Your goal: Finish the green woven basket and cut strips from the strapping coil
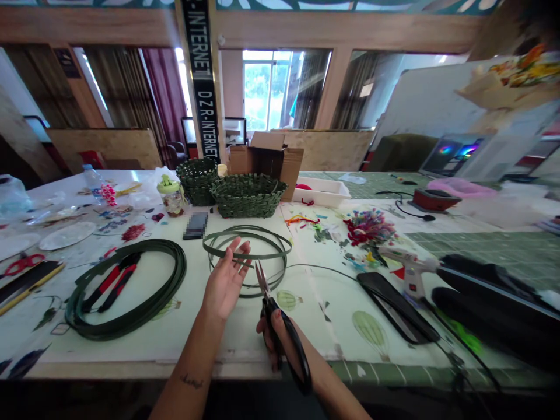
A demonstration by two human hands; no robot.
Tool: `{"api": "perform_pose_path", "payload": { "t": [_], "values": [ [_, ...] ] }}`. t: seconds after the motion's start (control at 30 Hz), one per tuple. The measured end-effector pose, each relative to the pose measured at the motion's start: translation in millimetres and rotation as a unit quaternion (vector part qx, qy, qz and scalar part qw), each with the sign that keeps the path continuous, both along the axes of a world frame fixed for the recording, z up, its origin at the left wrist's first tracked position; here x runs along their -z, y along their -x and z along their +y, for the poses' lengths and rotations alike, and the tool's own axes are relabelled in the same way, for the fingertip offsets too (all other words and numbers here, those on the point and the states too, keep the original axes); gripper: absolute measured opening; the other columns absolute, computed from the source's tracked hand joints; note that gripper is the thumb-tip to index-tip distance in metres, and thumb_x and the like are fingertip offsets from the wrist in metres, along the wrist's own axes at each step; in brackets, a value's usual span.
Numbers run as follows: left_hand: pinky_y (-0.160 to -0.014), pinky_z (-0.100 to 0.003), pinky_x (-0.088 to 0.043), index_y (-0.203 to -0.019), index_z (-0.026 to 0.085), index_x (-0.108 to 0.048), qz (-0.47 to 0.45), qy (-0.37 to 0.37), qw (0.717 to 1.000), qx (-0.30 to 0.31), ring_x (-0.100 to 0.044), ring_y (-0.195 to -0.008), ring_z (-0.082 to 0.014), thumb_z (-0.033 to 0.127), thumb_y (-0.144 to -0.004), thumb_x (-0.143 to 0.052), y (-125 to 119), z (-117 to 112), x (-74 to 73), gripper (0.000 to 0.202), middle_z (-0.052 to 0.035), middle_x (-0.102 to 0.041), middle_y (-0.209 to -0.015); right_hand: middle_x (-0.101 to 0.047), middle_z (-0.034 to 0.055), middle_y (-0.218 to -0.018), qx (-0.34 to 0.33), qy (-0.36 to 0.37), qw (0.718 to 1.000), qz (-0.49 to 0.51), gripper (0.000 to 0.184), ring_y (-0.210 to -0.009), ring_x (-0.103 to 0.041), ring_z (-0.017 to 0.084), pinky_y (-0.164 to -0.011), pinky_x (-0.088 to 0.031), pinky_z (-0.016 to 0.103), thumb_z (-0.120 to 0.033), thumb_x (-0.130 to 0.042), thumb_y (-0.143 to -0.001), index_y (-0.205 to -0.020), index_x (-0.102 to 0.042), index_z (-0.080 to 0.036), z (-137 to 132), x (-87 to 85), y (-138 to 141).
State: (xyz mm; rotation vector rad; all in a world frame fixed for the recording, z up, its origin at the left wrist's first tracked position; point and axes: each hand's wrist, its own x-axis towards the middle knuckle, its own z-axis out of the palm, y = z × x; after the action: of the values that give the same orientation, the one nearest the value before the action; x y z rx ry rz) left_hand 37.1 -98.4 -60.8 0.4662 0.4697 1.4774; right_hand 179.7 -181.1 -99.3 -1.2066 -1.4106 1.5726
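Casual setup: my left hand [225, 281] sits open, fingers spread, tips on loops of flat, thin green strapping [247, 228] coiled on the printed tabletop [301, 344]. My right hand [275, 341] wraps tight around black-handled scissors [266, 291], steel blades nearly closed.

Left hand [225, 284]: bare and open, palm turned up, held out over the table around the middle of the view, pretty relaxed.
Fingers [238, 256]: loosely spread, pointing far and a bit right.
Left forearm [188, 363]: comes in from the near left, angling up to the wrist, with a small dark tattoo [191, 381] near the bottom of the frame.
Right hand [283, 338]: just right of the left one, not touching it, fingers curled tight in a firm grip.
Right forearm [326, 382]: comes in from the near right, slanting toward the middle.
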Motion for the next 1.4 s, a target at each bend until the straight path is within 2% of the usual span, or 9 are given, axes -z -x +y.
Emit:
{"api": "perform_pose_path", "payload": {
  "t": [0.2, 0.67, 0.83, 0.93, 1.03, 1.13, 1.2, 1.27, 1.4],
  "values": [
    [-0.061, -0.016, -0.049, -0.077, 0.012, -0.066, -0.001, 0.087, 0.991, -0.102, -0.058, -0.062, -0.0058, 0.014, -0.077, -0.065, -12, -9, 1.0, 0.002, -0.0015, -0.066, -0.078, -0.039, -0.0053, -0.06, 0.018, -0.035, 0.999, 0.023, 0.068, -0.043, -0.041, 0.007, -0.043, -0.037, 0.022, -0.079, -0.028, -0.074, -0.084, -0.049, -0.015, 16, -10.1, 9],
    [-0.051, -0.015, -0.049, -0.078, 0.009, -0.066, 0.029, 0.121, 0.988, -0.091, -0.057, -0.055, -0.0054, 0.011, -0.079, -0.061, 1, 2, 5.4, 0.006, -0.0032, -0.066, -0.073, -0.034, -0.0069, -0.038, 0.1, 0.014, 0.993, -0.062, 0.061, -0.026, -0.033, 0.006, -0.026, -0.027, 0.019, -0.079, -0.035, -0.07, -0.054, -0.039, -0.02, 21, -11.3, 28],
    [-0.052, -0.016, -0.048, -0.083, 0.009, -0.064, 0.043, 0.111, 0.991, -0.064, -0.056, -0.054, -0.0061, 0.011, -0.08, -0.058, 24, 8, 8.6, 0.007, -0.002, -0.063, -0.067, -0.036, -0.0071, -0.047, 0.08, -0.001, 0.997, 0.01, 0.064, -0.032, -0.033, 0.005, -0.031, -0.03, 0.018, -0.08, -0.032, -0.071, -0.066, -0.046, -0.018, 15, -4.6, 16],
    [-0.052, -0.017, -0.047, -0.097, 0.011, -0.06, 0.17, 0.067, 0.982, -0.038, -0.056, -0.054, -0.0071, 0.012, -0.078, -0.059, 55, 13, 5.6, 0.019, -0.0017, -0.062, -0.067, -0.037, -0.0064, -0.051, 0.111, -0.051, 0.992, -0.021, 0.062, -0.037, -0.034, 0.007, -0.037, -0.031, 0.02, -0.077, -0.032, -0.074, -0.07, -0.047, -0.018, 19, -11.3, -15],
    [-0.05, -0.019, -0.045, -0.109, 0.013, -0.051, 0.418, 0.041, 0.907, -0.03, -0.057, -0.055, -0.0092, 0.023, -0.077, -0.06, 87, 22, 4.9, 0.035, -0.0032, -0.064, -0.073, -0.039, -0.0049, -0.049, 0.189, -0.114, 0.957, -0.188, 0.049, -0.043, -0.037, 0.01, -0.043, -0.03, 0.022, -0.066, -0.049, -0.072, -0.065, -0.048, -0.018, 34, -24.5, -58],
    [-0.051, -0.028, -0.048, -0.113, 0.01, -0.049, 0.606, 0.035, 0.793, -0.053, -0.059, -0.057, -0.0163, 0.035, -0.075, -0.06, 104, 33, 9.4, 0.046, -0.0066, -0.065, -0.075, -0.05, -0.0002, -0.054, 0.249, -0.178, 0.872, -0.382, 0.035, -0.052, -0.044, 0.014, -0.048, -0.029, 0.024, -0.052, -0.056, -0.071, -0.067, -0.054, -0.017, 49, -35.5, -93],
    [-0.062, -0.037, -0.05, -0.112, 0.008, -0.05, 0.65, 0.039, 0.754, -0.09, -0.063, -0.071, -0.0251, 0.039, -0.074, -0.061, 105, 38, 14.3, 0.05, -0.0118, -0.065, -0.081, -0.056, 0.0024, -0.058, 0.23, -0.181, 0.829, -0.477, 0.027, -0.054, -0.048, 0.016, -0.051, -0.029, 0.025, -0.044, -0.054, -0.072, -0.067, -0.056, -0.017, 50, -38.8, -107],
    [-0.082, -0.046, -0.045, -0.115, 0.008, -0.05, 0.682, 0.022, 0.713, -0.159, -0.057, -0.099, -0.0334, 0.038, -0.073, -0.061, 100, 40, 18.9, 0.053, -0.0185, -0.061, -0.101, -0.06, 0.0039, -0.062, 0.176, -0.17, 0.812, -0.529, 0.019, -0.057, -0.051, 0.017, -0.052, -0.029, 0.025, -0.035, -0.052, -0.073, -0.068, -0.057, -0.017, 45, -38.9, -115],
    [-0.101, -0.048, -0.031, -0.118, 0.01, -0.052, 0.766, -0.141, 0.558, -0.286, -0.042, -0.119, -0.0323, 0.034, -0.08, -0.053, 77, 30, 24.3, 0.045, -0.0189, -0.053, -0.119, -0.065, 0.0066, -0.07, 0.084, -0.135, 0.798, -0.581, 0.012, -0.066, -0.058, 0.02, -0.055, -0.03, 0.026, -0.028, -0.057, -0.07, -0.07, -0.061, -0.018, 29, -32.5, -118]
  ]
}}
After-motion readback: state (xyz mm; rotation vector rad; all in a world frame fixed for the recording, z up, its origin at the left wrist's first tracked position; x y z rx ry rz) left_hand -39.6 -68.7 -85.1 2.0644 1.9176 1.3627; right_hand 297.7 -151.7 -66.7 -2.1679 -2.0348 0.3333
